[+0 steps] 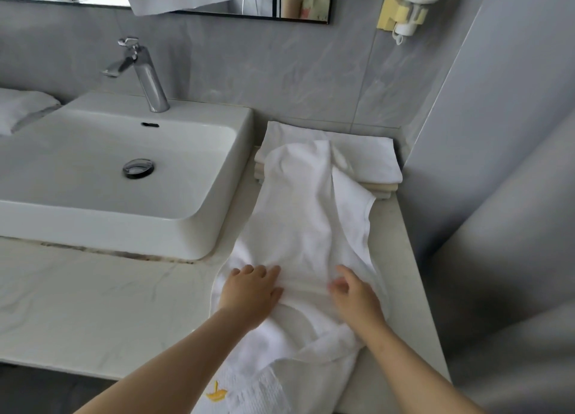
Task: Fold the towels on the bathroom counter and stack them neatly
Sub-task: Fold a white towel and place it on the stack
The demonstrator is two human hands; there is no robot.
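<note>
A long white towel [298, 220] lies rumpled along the counter [93, 304] to the right of the sink, its far end draped over a stack of folded towels [367, 158] at the back. Its near end, with a yellow embroidered mark, hangs over the counter's front edge. My left hand [252, 292] rests flat on the towel's near left part, fingers straight. My right hand [354, 295] lies on the towel beside it, fingers slightly bent and blurred.
A white rectangular sink [214, 220] with a chrome faucet [146, 74] stands at left. Another white towel [21, 108] sits at the far left. A grey wall [497, 164] borders the counter on the right. A wall hair dryer [407, 6] hangs above.
</note>
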